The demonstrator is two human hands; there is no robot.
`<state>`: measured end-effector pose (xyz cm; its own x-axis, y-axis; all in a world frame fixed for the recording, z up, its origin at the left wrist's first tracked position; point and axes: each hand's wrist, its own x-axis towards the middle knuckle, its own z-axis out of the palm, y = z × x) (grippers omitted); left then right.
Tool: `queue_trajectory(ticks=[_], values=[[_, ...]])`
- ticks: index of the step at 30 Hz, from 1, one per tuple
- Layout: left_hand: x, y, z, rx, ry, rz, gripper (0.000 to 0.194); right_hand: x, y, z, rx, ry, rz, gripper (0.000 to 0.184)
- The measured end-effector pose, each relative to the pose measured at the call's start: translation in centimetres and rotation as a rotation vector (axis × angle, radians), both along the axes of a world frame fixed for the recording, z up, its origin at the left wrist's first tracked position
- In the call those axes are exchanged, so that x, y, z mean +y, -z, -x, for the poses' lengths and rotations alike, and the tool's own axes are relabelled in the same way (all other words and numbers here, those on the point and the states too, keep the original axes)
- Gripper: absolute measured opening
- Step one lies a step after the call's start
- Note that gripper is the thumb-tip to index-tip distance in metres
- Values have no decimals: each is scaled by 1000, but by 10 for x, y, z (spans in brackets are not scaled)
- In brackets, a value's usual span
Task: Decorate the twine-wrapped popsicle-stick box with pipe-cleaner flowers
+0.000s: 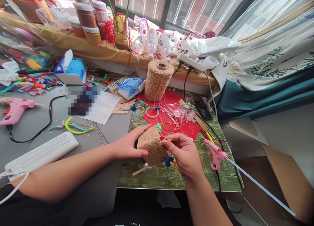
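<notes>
My left hand [139,142] is wrapped round a boxy object wound with twine [151,147], tilted above the green wood-patterned board. Thumb and fingers of my right hand [185,150] pinch a small pale wooden stick [165,142] at the object's right side, close to a bit of red. A teal pipe-cleaner flower [159,127] shows at the object's top edge. A dark blue pipe-cleaner flower [168,161] sits by its lower right. Under it, a craft stick [140,170] lies on the board. What is inside the object is hidden.
A large twine spool [158,82] stands behind my hands, beside red paper [193,129]. Pink glue guns lie at the right [216,154] and far left [17,110], with cables. A white power strip [41,154] is near my left forearm. Jars [84,15] line the sill.
</notes>
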<state>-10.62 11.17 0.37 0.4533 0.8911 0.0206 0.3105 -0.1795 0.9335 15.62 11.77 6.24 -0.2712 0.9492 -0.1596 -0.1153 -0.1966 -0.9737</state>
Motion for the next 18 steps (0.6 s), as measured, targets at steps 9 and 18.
queue_trajectory(ticks=[9,18], values=[[-2,5,1,-50,-16,17,101,-3,-5,19,-20,-9,18,26],[11,19,2,-366,-127,91,107,-2,0,10,4,309,-279,27]])
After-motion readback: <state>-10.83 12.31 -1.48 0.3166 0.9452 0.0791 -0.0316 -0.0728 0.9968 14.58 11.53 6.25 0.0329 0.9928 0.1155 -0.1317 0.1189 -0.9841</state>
